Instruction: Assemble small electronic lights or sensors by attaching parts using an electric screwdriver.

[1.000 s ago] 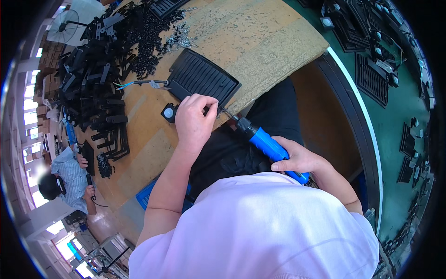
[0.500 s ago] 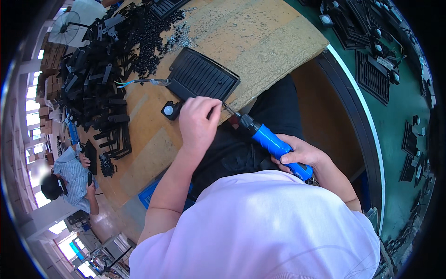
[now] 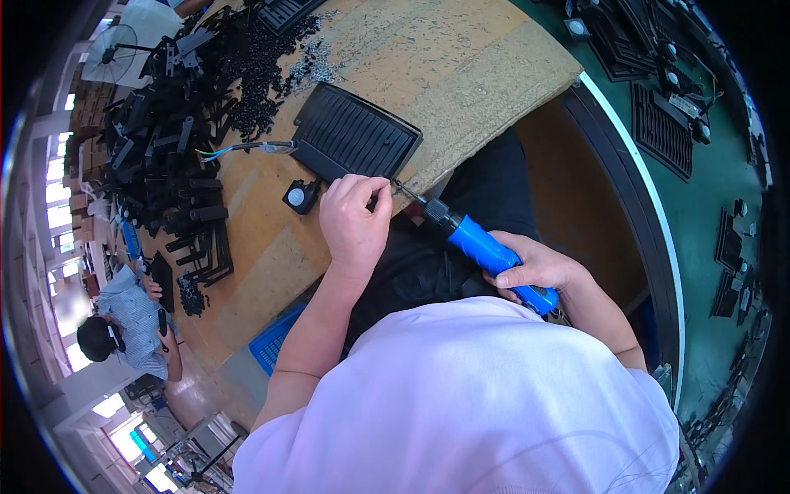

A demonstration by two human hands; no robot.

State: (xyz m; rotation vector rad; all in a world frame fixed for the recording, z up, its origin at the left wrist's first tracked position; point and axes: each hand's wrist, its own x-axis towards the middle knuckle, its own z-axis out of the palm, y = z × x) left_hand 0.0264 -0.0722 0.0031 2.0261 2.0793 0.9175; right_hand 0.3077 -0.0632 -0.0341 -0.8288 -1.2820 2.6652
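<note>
The bare left hand (image 3: 356, 218) has drawn slightly back from the black rectangular ribbed panel (image 3: 358, 132), uncovering more of the small black box with a round white lens (image 3: 301, 197) beside it. The blue cylindrical power screwdriver (image 3: 490, 251) has backed away from the panel with the bare right hand (image 3: 543, 267), exposing more of its thin metal bit (image 3: 410, 191).

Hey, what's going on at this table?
A person's right hand holds a blue power screwdriver, its bit aimed at the near edge of a black ribbed panel on the table. The left hand is at that edge, close to the bit; whether it pinches anything is unclear. Black brackets lie piled to the left.
</note>
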